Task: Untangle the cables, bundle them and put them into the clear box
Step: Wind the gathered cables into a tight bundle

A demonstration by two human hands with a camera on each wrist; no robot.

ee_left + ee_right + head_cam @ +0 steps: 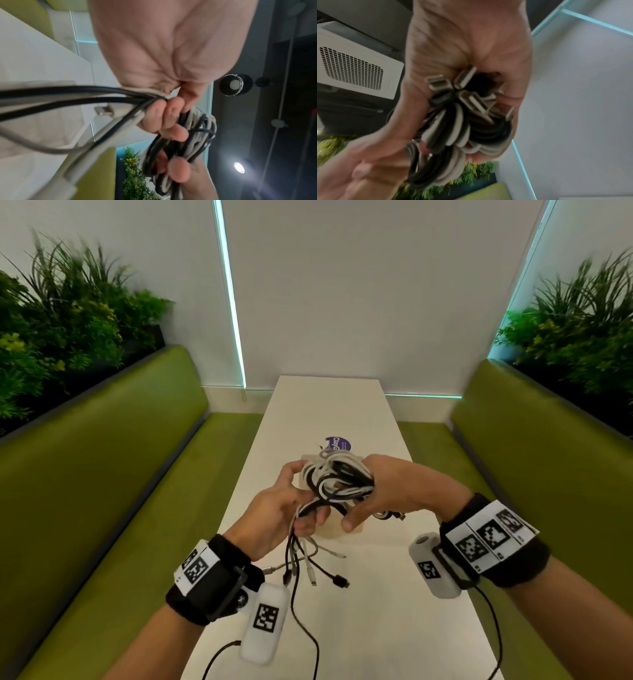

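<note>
A coil of black and white cables [337, 479] is looped round the fingers of my right hand [383, 491], above the table. The wrist view shows that coil [462, 129] lying across the palm, with several plugs [471, 97] bunched in my right hand [471, 54]. My left hand [284, 508] grips the loose strands just below the coil. Its fingers [163, 119] are curled round the cables [68, 94]. The free ends [308, 566] hang down to the tabletop. The clear box [330, 530] stands under both hands, mostly hidden by them.
The long white table [329, 405] runs away from me between two green benches [120, 474] with plants [68, 320] behind them. A purple label [337, 443] lies beyond the box. Black wrist-camera leads [308, 638] trail over the near table.
</note>
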